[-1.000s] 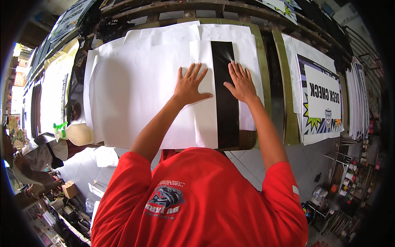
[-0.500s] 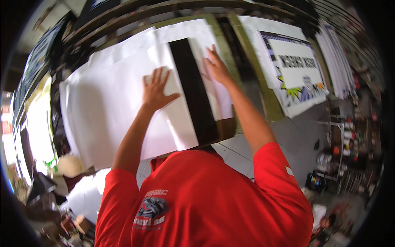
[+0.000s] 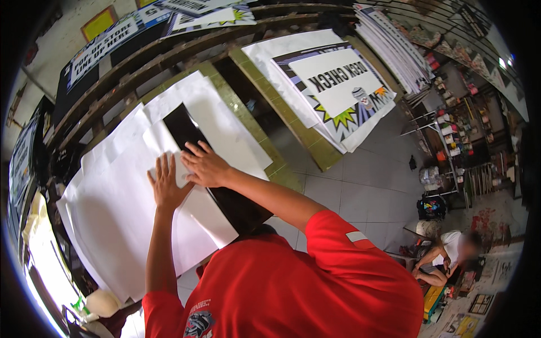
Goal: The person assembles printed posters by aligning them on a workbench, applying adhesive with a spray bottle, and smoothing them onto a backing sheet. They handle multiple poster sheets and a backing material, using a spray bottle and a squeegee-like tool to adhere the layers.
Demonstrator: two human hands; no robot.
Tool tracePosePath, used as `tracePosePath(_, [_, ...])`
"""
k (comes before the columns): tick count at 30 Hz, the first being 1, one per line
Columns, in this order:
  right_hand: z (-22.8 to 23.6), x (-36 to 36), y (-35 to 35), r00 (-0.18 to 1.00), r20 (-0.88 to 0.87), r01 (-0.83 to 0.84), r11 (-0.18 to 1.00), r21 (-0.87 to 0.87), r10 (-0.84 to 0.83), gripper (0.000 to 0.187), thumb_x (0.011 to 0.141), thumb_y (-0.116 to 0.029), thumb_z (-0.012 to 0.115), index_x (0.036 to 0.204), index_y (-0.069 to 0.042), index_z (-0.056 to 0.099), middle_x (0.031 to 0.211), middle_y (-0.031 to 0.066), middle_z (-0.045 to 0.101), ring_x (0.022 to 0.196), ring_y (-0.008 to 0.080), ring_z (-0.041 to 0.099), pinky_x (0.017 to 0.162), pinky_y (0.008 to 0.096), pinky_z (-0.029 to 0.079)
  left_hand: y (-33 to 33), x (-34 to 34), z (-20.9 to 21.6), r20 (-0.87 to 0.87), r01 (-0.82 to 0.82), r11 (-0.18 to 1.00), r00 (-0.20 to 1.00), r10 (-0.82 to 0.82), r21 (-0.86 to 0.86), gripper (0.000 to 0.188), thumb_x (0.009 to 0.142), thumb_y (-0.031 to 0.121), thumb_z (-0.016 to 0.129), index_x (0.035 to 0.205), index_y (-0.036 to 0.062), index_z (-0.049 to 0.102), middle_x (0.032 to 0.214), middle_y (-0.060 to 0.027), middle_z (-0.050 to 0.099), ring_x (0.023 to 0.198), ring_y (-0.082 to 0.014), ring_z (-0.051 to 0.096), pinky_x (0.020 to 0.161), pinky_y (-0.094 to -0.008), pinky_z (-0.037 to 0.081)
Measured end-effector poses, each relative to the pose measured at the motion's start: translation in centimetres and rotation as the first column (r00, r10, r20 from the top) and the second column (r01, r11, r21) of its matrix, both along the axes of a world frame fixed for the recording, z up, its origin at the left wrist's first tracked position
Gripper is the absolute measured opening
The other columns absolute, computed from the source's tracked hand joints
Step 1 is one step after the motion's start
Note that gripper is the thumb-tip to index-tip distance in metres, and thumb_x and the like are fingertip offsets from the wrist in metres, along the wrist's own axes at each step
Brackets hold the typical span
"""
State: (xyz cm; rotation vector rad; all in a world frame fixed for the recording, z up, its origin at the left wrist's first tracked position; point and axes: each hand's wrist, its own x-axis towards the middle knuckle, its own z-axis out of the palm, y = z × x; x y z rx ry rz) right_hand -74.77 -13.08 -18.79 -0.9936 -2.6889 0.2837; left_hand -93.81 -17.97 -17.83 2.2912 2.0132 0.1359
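My left hand (image 3: 168, 185) lies flat on a large white sheet (image 3: 121, 197), its fingers slightly spread. Close beside it, my right hand (image 3: 207, 167) rests with stretched fingers at the sheet's right edge, where a dark glossy strip (image 3: 239, 205) begins. The two hands nearly meet at the thumbs, and neither holds anything. More white sheeting (image 3: 225, 121) lies on the far side of the strip. Part of the strip is hidden under my right hand and forearm.
A green-topped bench (image 3: 287, 121) to the right bears stacked printed boards (image 3: 338, 84). Further off stand leaning white panels (image 3: 389, 50) and a metal rack (image 3: 442, 141) with small containers. Another person (image 3: 442, 256) sits at the lower right. A round cream object (image 3: 103, 303) is near the sheet's lower left.
My right hand has come left from beyond the dark strip to beside my left hand. The view has turned, bringing the seated person and more boards into sight.
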Motion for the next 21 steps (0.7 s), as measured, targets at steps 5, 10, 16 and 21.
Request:
tracePosePath(5, [1.6, 0.2, 1.7, 1.0, 0.022, 0.023, 0.983, -0.182, -0.019, 0.063, 0.1, -0.052, 0.036, 0.143, -0.006, 0.048, 0.158, 0.0229, 0.023, 0.15, 0.0386, 0.012, 0.118, 0.0588, 0.011, 0.0, 0.7, 0.9, 0.022, 0.009, 1.0, 1.0, -0.009, -0.003, 0.107, 0.071, 0.057, 0.076, 0.156, 0.0167, 0.025, 0.161, -0.0121, 0.025, 0.149, -0.0312, 0.02, 0.114, -0.066, 0.014])
tracePosePath(10, [1.2, -0.1, 4.5, 0.997, 0.072, 0.018, 0.995, -0.103, -0.011, 0.058, 0.101, -0.054, 0.032, 0.143, -0.018, 0.051, 0.16, 0.0215, 0.02, 0.15, 0.0381, 0.009, 0.118, 0.0598, 0.008, 0.1, 0.8, 1.3, 0.017, -0.007, 0.999, 1.0, 0.008, -0.037, 0.109, 0.069, 0.058, 0.077, 0.155, 0.0151, 0.025, 0.161, -0.0125, 0.024, 0.15, -0.0305, 0.018, 0.116, -0.0637, 0.012])
tracePosePath(16, [0.3, -0.6, 7.9, 0.998, 0.056, 0.048, 0.991, -0.121, -0.041, 0.059, 0.099, -0.059, 0.029, 0.143, -0.026, 0.052, 0.16, 0.0216, 0.02, 0.15, 0.0403, 0.011, 0.117, 0.0613, 0.008, 0.1, 1.2, 1.9, 0.025, -0.008, 0.998, 1.0, 0.009, -0.061, 0.109, 0.069, 0.057, 0.077, 0.155, 0.0145, 0.025, 0.161, -0.0143, 0.023, 0.15, -0.0319, 0.017, 0.116, -0.064, 0.012])
tracePosePath(21, [1.2, -1.9, 10.4, 0.992, 0.119, 0.067, 0.983, -0.168, -0.047, 0.056, 0.1, -0.057, 0.031, 0.144, -0.029, 0.05, 0.161, 0.0214, 0.017, 0.15, 0.0404, 0.008, 0.117, 0.0627, 0.006, 0.2, 0.7, 1.8, 0.018, -0.023, 0.995, 1.0, 0.025, -0.098, 0.109, 0.071, 0.058, 0.075, 0.156, 0.0135, 0.022, 0.161, -0.0155, 0.02, 0.15, -0.0343, 0.015, 0.116, -0.064, 0.012])
